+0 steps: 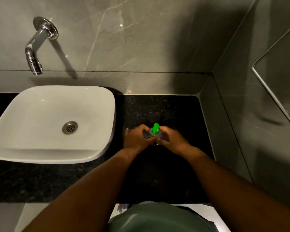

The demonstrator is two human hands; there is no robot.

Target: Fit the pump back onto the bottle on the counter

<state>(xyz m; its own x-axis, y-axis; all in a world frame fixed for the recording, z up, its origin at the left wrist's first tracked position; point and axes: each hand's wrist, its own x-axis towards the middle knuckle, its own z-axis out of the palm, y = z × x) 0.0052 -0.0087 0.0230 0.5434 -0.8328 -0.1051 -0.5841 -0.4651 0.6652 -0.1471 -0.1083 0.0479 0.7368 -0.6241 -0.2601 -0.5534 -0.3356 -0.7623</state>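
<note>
Green pump (155, 128) tops the clear bottle (155, 136), clasped by left hand (137, 139) and right hand (172, 139)

Glossy green plastic pump (156, 128); speckled polished black stone counter (166, 111).

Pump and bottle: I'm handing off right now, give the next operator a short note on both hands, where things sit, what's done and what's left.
Left hand: wrapped around the bottle from the sink side.
Right hand: gripping the bottle from the other side.
Bottle stands on the black counter, right of the white sink.
Green pump sits on top of the bottle, nozzle pointing away from the person.
Done: pump is on the neck.
Left: cannot tell whether it is fully tightened; check, then release.
</note>
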